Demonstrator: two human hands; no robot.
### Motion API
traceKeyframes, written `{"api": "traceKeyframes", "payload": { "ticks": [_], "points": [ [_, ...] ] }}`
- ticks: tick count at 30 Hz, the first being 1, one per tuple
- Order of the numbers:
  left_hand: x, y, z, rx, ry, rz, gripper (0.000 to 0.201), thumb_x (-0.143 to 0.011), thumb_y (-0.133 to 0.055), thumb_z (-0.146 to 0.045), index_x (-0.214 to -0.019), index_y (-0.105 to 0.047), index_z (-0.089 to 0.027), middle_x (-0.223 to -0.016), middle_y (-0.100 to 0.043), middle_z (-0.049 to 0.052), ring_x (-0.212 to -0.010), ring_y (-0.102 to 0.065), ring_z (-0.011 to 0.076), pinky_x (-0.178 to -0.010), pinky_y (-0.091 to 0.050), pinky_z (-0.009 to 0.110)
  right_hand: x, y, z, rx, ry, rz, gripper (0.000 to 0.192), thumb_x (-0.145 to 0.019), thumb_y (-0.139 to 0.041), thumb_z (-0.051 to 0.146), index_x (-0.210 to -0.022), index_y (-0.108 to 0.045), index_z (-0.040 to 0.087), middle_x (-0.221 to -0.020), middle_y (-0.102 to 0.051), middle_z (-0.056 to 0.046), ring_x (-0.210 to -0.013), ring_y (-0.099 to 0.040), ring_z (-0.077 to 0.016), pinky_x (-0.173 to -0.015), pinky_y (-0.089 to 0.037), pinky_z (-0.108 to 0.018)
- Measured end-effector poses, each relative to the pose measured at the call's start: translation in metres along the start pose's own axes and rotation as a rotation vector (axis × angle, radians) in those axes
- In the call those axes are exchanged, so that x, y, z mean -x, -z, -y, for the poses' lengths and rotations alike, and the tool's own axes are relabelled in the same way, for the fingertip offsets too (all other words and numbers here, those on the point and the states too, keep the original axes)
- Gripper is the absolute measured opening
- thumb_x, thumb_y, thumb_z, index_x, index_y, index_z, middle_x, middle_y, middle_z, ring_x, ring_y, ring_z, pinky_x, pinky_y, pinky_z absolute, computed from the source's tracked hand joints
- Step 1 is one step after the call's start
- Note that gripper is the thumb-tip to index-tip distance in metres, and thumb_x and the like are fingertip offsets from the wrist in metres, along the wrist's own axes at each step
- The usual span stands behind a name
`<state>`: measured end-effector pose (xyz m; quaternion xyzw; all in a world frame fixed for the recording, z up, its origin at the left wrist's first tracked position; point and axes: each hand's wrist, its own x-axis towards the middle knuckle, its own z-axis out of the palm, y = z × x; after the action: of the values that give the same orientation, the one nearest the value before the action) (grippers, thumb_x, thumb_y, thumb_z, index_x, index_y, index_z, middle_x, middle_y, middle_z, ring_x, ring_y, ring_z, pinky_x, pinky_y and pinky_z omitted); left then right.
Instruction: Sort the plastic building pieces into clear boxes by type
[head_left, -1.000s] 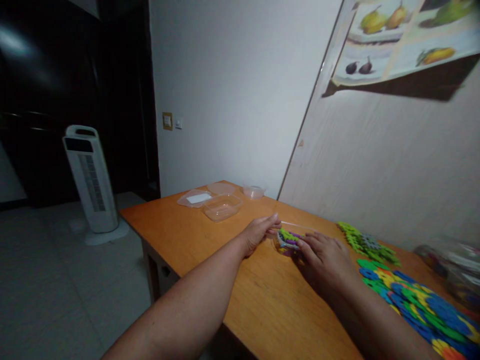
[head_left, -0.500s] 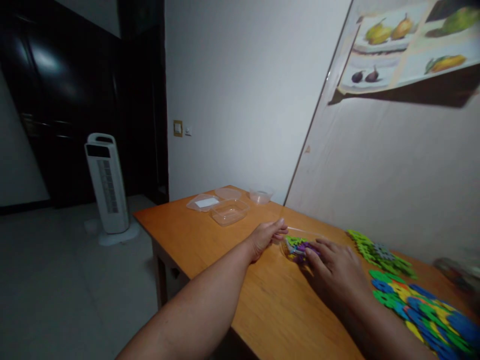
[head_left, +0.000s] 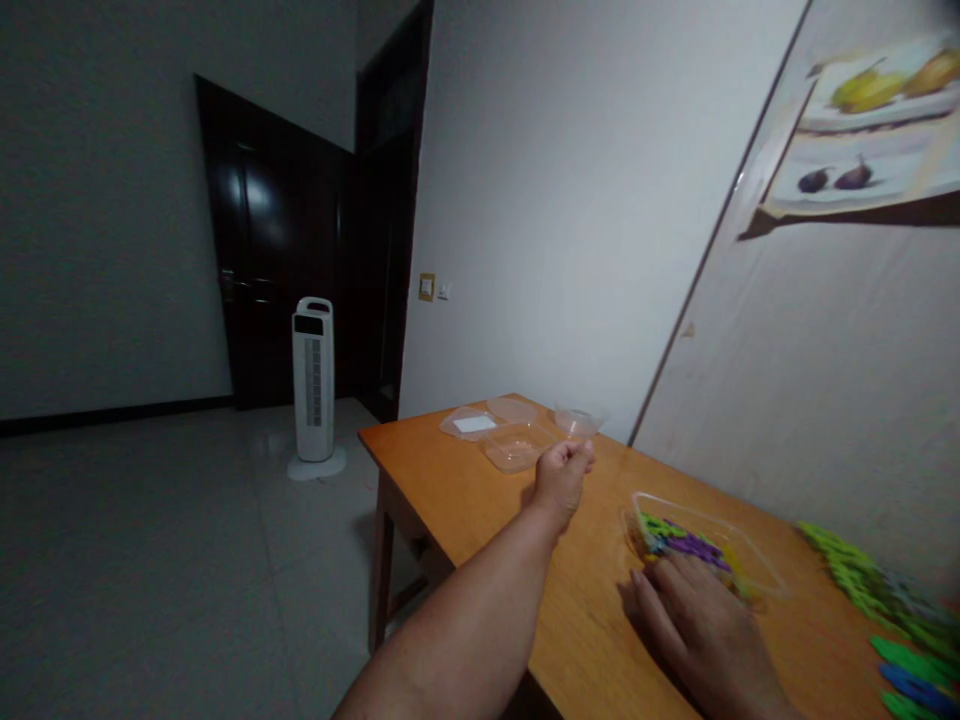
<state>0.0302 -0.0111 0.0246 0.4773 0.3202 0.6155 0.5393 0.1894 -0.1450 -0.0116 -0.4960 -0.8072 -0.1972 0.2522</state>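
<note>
Left hand out over the table, right hand flat by the tray.

I've got the tray (head_left: 757,572), thin clear plastic and shallow, sitting on the orange wooden table (head_left: 465,490) with green and purple toothed pieces (head_left: 686,541) heaped inside. My right hand (head_left: 701,630) lies just beside the tray, fingers stretched flat and holding nothing. My left hand (head_left: 562,475) is away from the tray, fingers curled in. I can't tell whether it pinches anything. Beyond it sit more clear tubs (head_left: 517,446) and a small cup (head_left: 577,421). Risk as I judge it: that flimsy tray could slide or tip if my right hand nudges it, spilling the pieces.
</note>
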Motion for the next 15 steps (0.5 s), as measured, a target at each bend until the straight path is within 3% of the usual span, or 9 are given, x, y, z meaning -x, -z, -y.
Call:
{"api": "traceKeyframes", "payload": {
  "ticks": [3, 7, 11, 15],
  "points": [
    [-0.007, 0.008, -0.017, 0.067, -0.056, -0.193, 0.031, -0.079, -0.059, -0.047, -0.086, -0.061, -0.017, -0.091, -0.068, 0.008, -0.083, -0.059, 0.0165, -0.074, -0.043, 0.028, 0.004, -0.008, -0.005, -0.020, 0.014, 0.020, 0.025, -0.092, -0.050, 0.036, -0.070, -0.052, 0.024, -0.072, -0.056, -0.002, -0.070, -0.056, -0.0198, -0.067, -0.039, -0.034],
    [-0.029, 0.036, -0.037, 0.116, -0.043, -0.288, 0.027, -0.080, -0.057, -0.043, -0.086, -0.059, -0.017, -0.088, -0.067, 0.008, -0.077, -0.060, 0.0147, -0.071, -0.044, 0.027, 0.005, -0.013, -0.013, -0.030, 0.022, 0.045, 0.026, -0.092, -0.051, 0.037, -0.070, -0.054, 0.025, -0.072, -0.058, -0.002, -0.068, -0.057, -0.0190, -0.065, -0.041, -0.033],
    [-0.053, 0.092, -0.037, -0.248, -0.181, -0.473, 0.018, -0.081, -0.055, -0.035, -0.080, -0.060, -0.018, -0.085, -0.067, 0.004, -0.083, -0.060, 0.0161, -0.077, -0.044, 0.026, 0.003, -0.014, -0.013, -0.046, 0.026, 0.051, 0.026, -0.090, -0.052, 0.039, -0.068, -0.054, 0.025, -0.071, -0.059, -0.002, -0.068, -0.059, -0.0192, -0.063, -0.043, -0.033],
    [-0.067, 0.148, -0.026, -0.747, -0.192, -0.459, 0.011, -0.082, -0.053, -0.026, -0.084, -0.063, -0.022, -0.092, -0.068, 0.004, -0.086, -0.060, 0.0183, -0.078, -0.042, 0.029, 0.001, -0.017, -0.012, -0.063, -0.003, 0.082, 0.027, -0.091, -0.051, 0.039, -0.068, -0.055, 0.025, -0.072, -0.060, -0.002, -0.068, -0.060, -0.0187, -0.063, -0.045, -0.032]
  ]
}}
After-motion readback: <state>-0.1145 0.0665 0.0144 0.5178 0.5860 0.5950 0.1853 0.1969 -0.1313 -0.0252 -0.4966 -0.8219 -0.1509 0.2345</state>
